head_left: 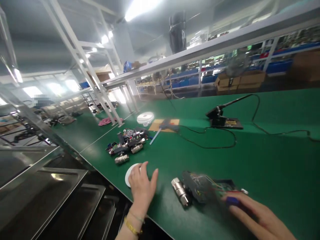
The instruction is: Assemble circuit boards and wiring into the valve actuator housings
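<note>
step in hand, as judged: fine handling at the wired end of the dark unit (197, 191). the unit lies on the green bench (270, 160), in front of you, between your two hands.

left hand (141, 185): partly open, fingers over the white disc (128, 172) by the bench edge, thumb spread out to the side. no closed grip seen; how firmly it presses, cannot tell.

right hand (260, 213): nearly closed, blue piece (232, 201) pinched between thumb and forefinger, right beside the loose wires (212, 181). blurred; what the piece is, cannot tell.

technique: steady the housing itself, not its leads. work the blue piece with light fingertip pressure and lead it clear of the thin wires, so none gets snagged or pulled at its joint. the round metal connector (181, 192) may let the unit rock; brace near that end. slide the disc by its rim, inward from the edge, as it could tip off.

orientation: the unit's long axis runs roughly left to right, slanting slightly towards you at the right. connector end points left, towards your left hand; open, wired end points right, towards your right. the connector's own axis lies across that, from far left to near right.
</note>
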`<action>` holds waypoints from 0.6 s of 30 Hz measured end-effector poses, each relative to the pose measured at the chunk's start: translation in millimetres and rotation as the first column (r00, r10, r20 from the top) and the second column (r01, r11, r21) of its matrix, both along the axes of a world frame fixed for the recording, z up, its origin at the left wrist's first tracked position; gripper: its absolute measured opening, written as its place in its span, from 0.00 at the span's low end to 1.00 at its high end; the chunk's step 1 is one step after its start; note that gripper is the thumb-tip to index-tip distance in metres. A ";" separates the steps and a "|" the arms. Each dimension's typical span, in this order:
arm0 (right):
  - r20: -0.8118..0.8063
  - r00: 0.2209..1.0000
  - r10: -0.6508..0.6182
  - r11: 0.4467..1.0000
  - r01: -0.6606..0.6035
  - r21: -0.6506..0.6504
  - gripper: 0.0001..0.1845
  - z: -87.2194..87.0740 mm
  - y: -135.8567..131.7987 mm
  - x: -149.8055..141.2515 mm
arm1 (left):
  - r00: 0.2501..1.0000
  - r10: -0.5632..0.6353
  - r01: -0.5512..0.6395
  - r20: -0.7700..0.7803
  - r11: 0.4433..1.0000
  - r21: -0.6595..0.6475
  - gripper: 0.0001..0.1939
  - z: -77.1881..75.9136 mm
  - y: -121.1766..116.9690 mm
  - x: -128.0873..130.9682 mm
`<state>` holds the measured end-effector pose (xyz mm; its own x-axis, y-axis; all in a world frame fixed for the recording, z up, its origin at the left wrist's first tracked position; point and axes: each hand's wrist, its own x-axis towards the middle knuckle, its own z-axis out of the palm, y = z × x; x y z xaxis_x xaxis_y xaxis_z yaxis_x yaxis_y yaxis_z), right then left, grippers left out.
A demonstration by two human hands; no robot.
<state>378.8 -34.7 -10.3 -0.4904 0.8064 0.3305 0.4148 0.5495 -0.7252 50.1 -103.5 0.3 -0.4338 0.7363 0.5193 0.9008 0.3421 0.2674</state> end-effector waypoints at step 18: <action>-0.050 0.998 0.025 0.984 -0.033 -0.177 0.25 7.5 -0.2 -3.6 | 0.970 -0.118 0.106 -0.214 0.992 -0.063 0.14 -81.6 -22.2 -83.3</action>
<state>375.2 -34.9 -2.8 -0.5017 0.8400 0.2067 0.3639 0.4217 -0.8305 -33.2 -125.7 -81.3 -0.2282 0.8018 0.5523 0.9687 0.2439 0.0462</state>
